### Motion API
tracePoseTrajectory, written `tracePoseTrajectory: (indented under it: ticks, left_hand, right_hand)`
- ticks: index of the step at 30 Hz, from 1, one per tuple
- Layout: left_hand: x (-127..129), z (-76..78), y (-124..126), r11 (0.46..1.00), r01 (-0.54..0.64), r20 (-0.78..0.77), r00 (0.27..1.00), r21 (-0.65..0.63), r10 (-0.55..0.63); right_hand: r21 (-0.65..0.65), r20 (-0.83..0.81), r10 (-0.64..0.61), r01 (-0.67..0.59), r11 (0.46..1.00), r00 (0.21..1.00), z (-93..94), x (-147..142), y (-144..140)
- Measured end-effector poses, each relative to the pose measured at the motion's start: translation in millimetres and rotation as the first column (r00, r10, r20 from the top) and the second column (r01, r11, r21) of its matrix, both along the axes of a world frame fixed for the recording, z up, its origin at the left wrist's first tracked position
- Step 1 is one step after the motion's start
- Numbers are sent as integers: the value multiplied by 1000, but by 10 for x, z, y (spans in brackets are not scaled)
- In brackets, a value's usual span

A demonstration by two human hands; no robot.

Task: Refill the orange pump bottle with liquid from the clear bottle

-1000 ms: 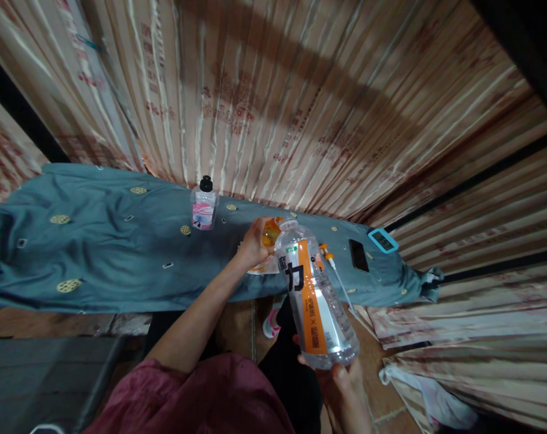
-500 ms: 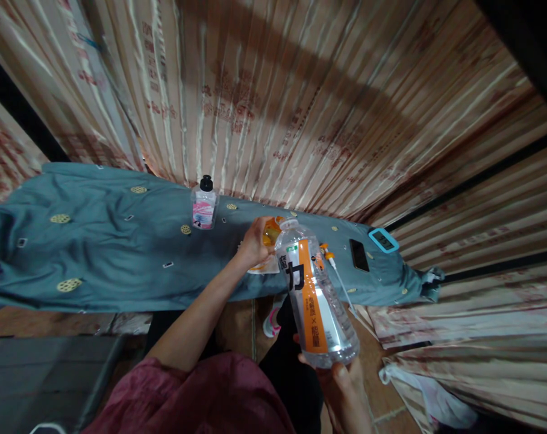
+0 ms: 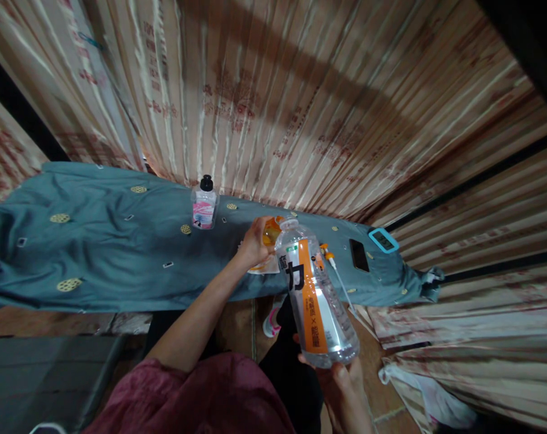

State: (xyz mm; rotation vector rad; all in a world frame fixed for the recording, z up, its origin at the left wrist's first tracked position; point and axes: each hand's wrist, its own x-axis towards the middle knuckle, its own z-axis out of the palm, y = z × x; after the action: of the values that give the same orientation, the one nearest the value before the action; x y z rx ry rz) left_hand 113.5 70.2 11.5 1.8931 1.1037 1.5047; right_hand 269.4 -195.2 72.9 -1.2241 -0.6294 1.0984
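Observation:
My right hand [image 3: 343, 383] is closed round the base of a large clear plastic bottle [image 3: 316, 301] with a silver and orange label. The bottle is tilted, its uncapped neck up and to the left. My left hand [image 3: 254, 244] grips a small amber see-through container [image 3: 272, 231], whose orange top edge meets the clear bottle's neck. Whether liquid passes between them I cannot tell. Under my left hand lies a white and orange packet [image 3: 267, 265], partly hidden. To the right of the bottle, an orange and white pump head [image 3: 328, 255] with a long tube rests on the cloth.
A teal cloth [image 3: 120, 259] with a pineapple print covers the long narrow table. On it stand a clear bottle with a black cap [image 3: 204, 205], a dark phone [image 3: 359, 255] and a blue-framed digital timer [image 3: 384, 240]. Pleated curtains [image 3: 264, 108] hang behind and at right.

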Motion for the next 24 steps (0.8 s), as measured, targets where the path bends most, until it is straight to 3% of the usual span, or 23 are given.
tracePoseTrajectory:
  ticks: [13, 24]
  left_hand:
    - [16, -69, 25, 1000, -13, 11, 1000, 22, 13]
    - [6, -33, 8, 1000, -1, 12, 1000, -17, 2]
  right_hand:
    - [-8, -4, -20, 20, 1000, 1000, 15, -28, 7]
    - [21, -7, -7, 7, 1000, 1000, 26, -22, 21]
